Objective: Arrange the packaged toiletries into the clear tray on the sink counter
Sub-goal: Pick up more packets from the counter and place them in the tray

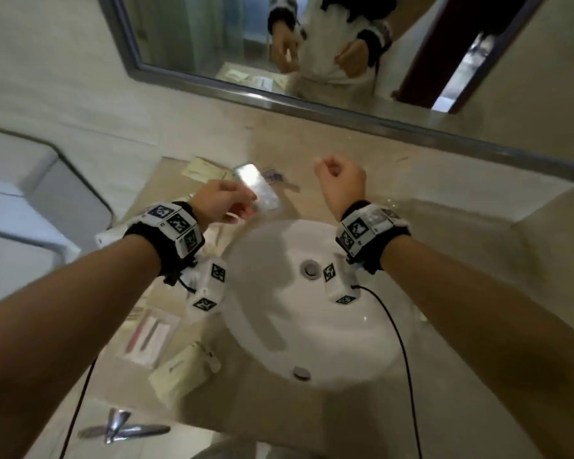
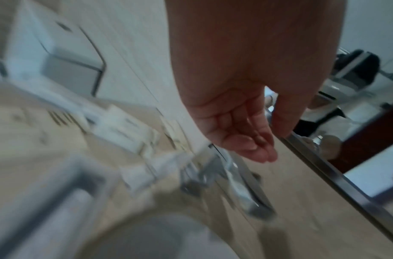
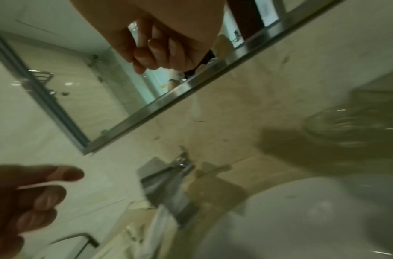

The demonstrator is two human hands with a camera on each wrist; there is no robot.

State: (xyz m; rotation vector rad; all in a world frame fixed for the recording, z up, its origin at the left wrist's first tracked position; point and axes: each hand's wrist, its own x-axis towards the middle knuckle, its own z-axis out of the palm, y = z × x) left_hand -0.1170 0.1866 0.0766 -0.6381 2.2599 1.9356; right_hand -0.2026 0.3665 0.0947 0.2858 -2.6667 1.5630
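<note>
Two bare hands are hovering above the round white sink basin (image 1: pixel 312 309), neither holding anything. The left hand (image 1: pixel 219 202) is hanging with its fingers (image 2: pixel 255 140) loosely extended and relaxed, over the far-left part of the beige stone counter (image 1: pixel 428 226). The right hand (image 1: pixel 340 180) is floating farther right with its fingers (image 3: pixel 146 52) curled into an empty fist.

Several flat packaged toiletries are lying scattered on the counter left of the basin: a pale cream sachet (image 1: pixel 204 168) at the far side, a clear packet with a pink stick inside (image 1: pixel 148 336) nearer, and a pale green box-like packet (image 1: pixel 183 372) nearest. A clear tray cannot be made out with certainty through the blur.

A chrome tap (image 1: pixel 257 187) is standing at the far rim of the basin, just beyond the left hand's fingertips, and a shiny chrome tool (image 1: pixel 123 429) is lying at the near left edge. A clear round glass (image 3: pixel 355 126) is standing on the counter to the right. Black cables are trailing from both wrist bands across the basin. A metal-framed mirror (image 1: pixel 345 104) is running along the far wall, reflecting both hands.
</note>
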